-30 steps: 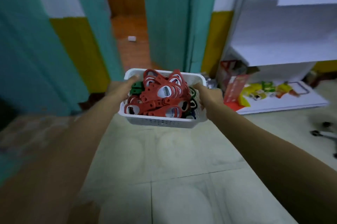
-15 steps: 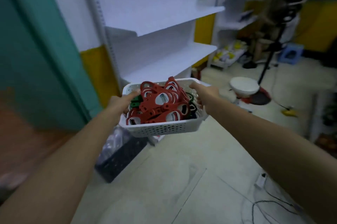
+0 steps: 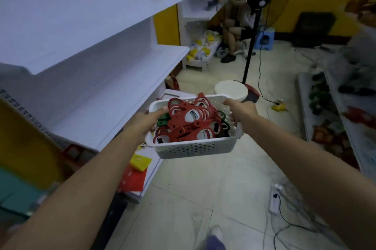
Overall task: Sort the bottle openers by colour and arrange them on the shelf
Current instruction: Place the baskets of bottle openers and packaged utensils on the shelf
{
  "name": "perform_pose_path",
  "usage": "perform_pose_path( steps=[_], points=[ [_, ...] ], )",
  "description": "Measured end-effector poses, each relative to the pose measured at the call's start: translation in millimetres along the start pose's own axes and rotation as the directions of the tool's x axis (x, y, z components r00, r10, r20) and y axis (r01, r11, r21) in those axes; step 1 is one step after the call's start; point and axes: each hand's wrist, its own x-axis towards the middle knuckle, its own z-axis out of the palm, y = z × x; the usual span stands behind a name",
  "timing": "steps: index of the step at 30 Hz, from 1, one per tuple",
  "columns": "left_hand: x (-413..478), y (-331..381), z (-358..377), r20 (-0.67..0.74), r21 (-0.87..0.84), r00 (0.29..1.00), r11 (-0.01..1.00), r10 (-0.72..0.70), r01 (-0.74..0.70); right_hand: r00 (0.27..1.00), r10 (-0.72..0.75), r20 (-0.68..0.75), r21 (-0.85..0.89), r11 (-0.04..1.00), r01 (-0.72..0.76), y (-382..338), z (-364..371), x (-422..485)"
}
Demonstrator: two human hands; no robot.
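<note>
Dim, cool indoor light is seen throughout, with a bluish cast thrown over the white shelf. Soft glare is caught on the pale floor tiles. Only faint shadows are cast. Strong wide-angle bending is seen at the edges. The right margin and bottom corners are smeared by motion blur; the basket is rendered sharpest.

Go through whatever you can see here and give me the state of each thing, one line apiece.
basket: held off the floor, level, piled with openers
red bottle openers: heaped on top, unsorted
green bottle openers: partly buried at the left
left hand: gripping the basket's left rim
right hand: gripping its right rim
shelf: bare, no openers yet
</note>
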Motion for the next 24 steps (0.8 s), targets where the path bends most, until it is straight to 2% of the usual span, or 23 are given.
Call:
perform_pose_path(
  steps=[12,19,24],
  points=[
    [213,105,95,0.022,0.079,0.996,0.994,-0.084,0.082,0.999,0.038,0.018,-0.114,0.993,-0.036,-85,32,238],
    [391,131,135,0.003,0.084,0.986,0.983,-0.166,0.165,0.999,0.039,0.037,-0.248,0.968,-0.029,-126,104,404],
    [511,153,168,0.007,0.087,0.98,0.976,-0.201,0.199,0.996,-0.021,0.089,-0.34,0.939,0.05,-156,154,514]
  ],
)
